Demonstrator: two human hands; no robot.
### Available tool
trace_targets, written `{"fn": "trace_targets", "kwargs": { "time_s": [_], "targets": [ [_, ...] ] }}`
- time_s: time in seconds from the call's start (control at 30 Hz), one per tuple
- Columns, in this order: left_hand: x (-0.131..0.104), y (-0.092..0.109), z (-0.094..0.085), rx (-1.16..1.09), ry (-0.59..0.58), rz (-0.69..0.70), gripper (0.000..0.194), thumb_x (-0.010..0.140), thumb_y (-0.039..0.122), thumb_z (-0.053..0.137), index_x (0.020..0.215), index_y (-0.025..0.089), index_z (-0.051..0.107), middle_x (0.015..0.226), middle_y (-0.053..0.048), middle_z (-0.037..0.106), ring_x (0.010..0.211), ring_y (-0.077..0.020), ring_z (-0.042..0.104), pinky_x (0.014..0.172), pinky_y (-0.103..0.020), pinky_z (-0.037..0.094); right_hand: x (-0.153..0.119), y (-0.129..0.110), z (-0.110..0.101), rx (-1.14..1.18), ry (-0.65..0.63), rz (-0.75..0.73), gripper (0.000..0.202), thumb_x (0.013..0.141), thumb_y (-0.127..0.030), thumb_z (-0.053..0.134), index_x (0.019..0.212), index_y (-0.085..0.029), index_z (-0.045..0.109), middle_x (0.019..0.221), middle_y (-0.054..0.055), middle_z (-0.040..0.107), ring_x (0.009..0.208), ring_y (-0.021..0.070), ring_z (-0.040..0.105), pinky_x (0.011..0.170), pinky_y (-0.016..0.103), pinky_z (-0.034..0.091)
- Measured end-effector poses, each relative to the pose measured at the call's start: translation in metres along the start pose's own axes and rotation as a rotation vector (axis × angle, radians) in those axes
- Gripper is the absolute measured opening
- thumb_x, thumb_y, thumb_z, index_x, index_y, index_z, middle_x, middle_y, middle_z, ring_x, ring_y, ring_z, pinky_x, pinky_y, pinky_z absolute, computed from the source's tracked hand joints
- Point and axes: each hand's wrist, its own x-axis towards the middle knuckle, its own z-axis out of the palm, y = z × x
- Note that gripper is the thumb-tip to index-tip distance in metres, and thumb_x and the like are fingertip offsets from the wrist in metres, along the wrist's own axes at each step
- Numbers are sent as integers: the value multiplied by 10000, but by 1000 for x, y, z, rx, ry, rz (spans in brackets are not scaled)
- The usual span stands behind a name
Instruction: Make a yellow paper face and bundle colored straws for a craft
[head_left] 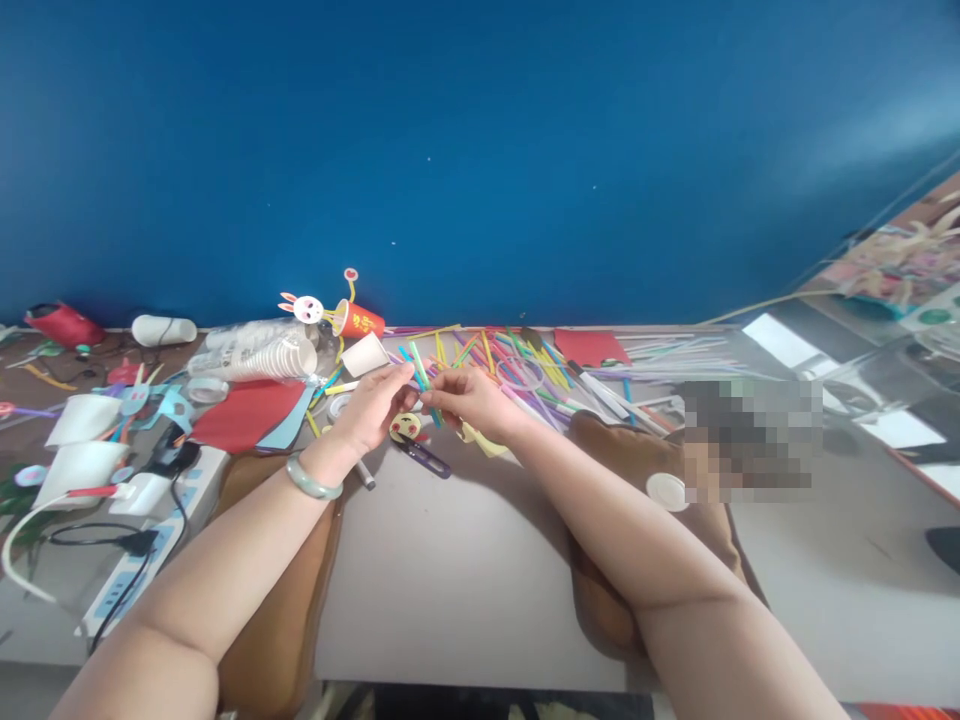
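Note:
Both hands are close together over the middle of the table. My left hand (376, 408), with a pale green bangle at the wrist, is closed around the lower part of some green and blue straws (420, 368) that stand up between the hands. My right hand (469, 400) pinches at the same straws from the right, thumb and finger nearly touching the left fingertips. Just below the hands lie a round yellow face cutout (406, 428) and dark-handled snips (427, 460). A white paper cup (365, 355) lies tilted behind my left hand.
Many colored straws (540, 375) spread along the wall. A red cup with a rabbit face (363, 320) stands behind. At the left are stacked paper cups (262, 358), red paper (247, 412) and a power strip (199, 495). Brown cushions (619, 610) lie under both arms; a white lid (666, 491) is at right.

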Motion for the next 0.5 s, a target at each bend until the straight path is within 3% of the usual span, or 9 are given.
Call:
{"fn": "trace_targets", "kwargs": {
  "time_s": [0.2, 0.5],
  "targets": [
    [1, 1, -3, 27, 76, 135, 414, 730, 468, 827, 997, 157, 771, 656, 22, 556, 580, -74, 485, 525, -202, 376, -2, 0, 1, 42, -80, 75, 351, 733, -473, 787, 704, -146, 663, 462, -52, 538, 392, 53, 422, 406, 196, 288],
    [0, 2, 0, 14, 41, 107, 388, 680, 457, 852, 893, 140, 783, 627, 18, 560, 563, -71, 478, 543, -206, 389, -3, 0, 4, 70, -113, 110, 395, 729, -538, 778, 711, -158, 670, 400, -85, 440, 372, 48, 339, 404, 213, 235]
  ]
}}
